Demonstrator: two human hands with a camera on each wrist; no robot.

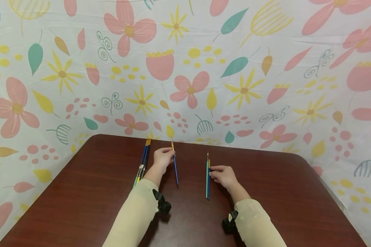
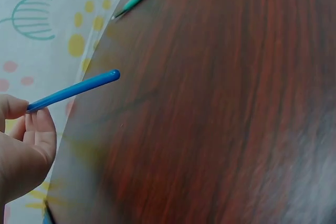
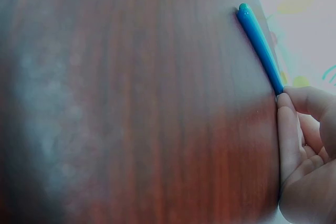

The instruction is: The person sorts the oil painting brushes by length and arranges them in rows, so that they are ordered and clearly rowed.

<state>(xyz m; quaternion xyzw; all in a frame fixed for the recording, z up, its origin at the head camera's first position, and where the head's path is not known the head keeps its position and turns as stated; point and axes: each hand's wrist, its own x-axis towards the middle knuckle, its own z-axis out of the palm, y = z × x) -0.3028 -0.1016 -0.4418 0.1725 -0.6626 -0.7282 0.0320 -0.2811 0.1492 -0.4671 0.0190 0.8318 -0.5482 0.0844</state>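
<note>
My left hand (image 1: 162,158) pinches a blue paintbrush (image 1: 176,171) between thumb and fingers, bristles toward the wall. In the left wrist view that brush's rounded handle end (image 2: 107,76) is raised, with its shadow on the table below. My right hand (image 1: 224,175) pinches a second blue paintbrush (image 1: 209,188), low over the table. Close along its left side lies a teal paintbrush (image 1: 207,178) with a pointed tip. The right wrist view shows the blue handle (image 3: 257,43) reaching out past my thumb and fingertips, the teal one hidden behind it.
Several more paintbrushes (image 1: 146,152), with dark blue, teal and yellow parts, lie bunched left of my left forearm, which partly covers them. The brown wooden table (image 1: 89,192) ends at a flower-print cloth (image 1: 185,51) behind. Small black cameras (image 1: 164,206) sit on both wrists.
</note>
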